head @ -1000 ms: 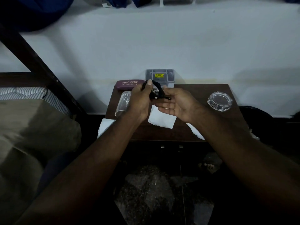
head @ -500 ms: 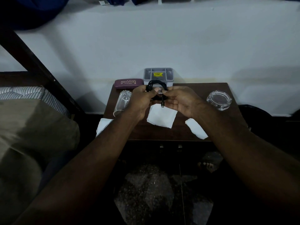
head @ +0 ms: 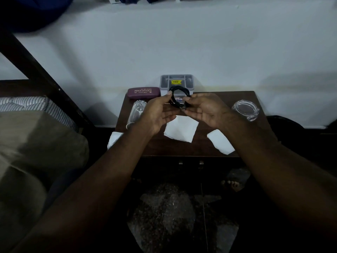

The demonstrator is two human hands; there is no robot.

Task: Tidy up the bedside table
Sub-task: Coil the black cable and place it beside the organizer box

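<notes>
Black. Held as coiled cable (head: 179, 88) above table (head: 182, 148), pinched on opposite sides by left hand (head: 156, 112) and right hand (head: 209, 110), apparently near plug (head: 183, 108). Expect light, limp handling; grip across all loops.

Dim, underexposed room, wide-angle lens stretching the edges.
Wall (head: 182, 42) is taking most of the light, reading flat blue-grey with soft shadows falling across it; counter (head: 197, 148) and floor (head: 164, 212) are sinking into heavy shadow. White paper (head: 180, 130) is glowing faintly. Lower corners are going nearly black.
</notes>
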